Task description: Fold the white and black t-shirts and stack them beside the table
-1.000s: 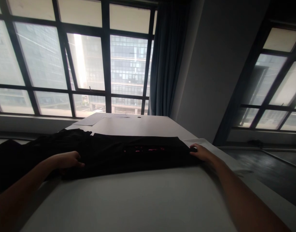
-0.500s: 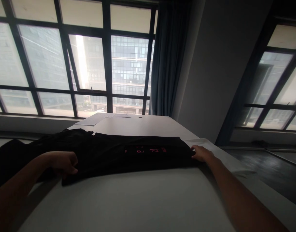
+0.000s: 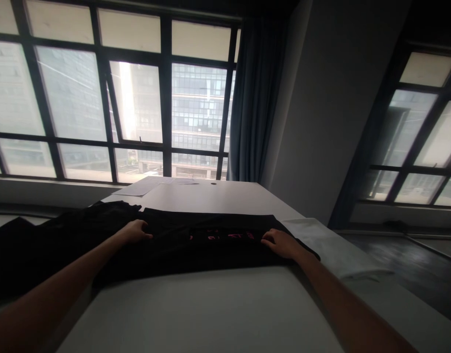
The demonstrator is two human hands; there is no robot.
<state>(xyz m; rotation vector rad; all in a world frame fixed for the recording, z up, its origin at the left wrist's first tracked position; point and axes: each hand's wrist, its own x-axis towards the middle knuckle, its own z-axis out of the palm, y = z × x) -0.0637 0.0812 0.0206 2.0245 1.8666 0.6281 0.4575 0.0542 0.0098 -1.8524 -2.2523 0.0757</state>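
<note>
1. Since half a second ago, both hands have been brought inward onto the black garment (image 3: 181, 245): the left hand (image 3: 135, 230) has been moved from the near left hem up to the cloth's upper fold, and the right hand (image 3: 282, 241) has been drawn from the right end in toward the pink lettering (image 3: 225, 236).
2. The left hand is laid palm-down with fingers bent over the fabric; whether the cloth is pinched cannot be told. The right hand is likewise pressed flat with fingers curled, and no clear pinch is shown.
3. From this, a smoothing or pressing of the folded cloth is judged to be in hand, the outer edges having been let go.
4. The garment is spread across the bench (image 3: 210, 309), lying from nine o'clock to three o'clock just beyond the hands, with its left part trailing off the bench edge at nine o'clock.
5. Counted: one black garment, two hands, one bench.
6. One white sheet (image 3: 328, 245) is seen at three o'clock, just beside the garment's right end; a few papers (image 3: 137, 189) lie at the far end toward eleven o'clock, their number unclear.
7. One curtain (image 3: 256, 98) hangs at one o'clock beside the window (image 3: 100, 98).
</note>
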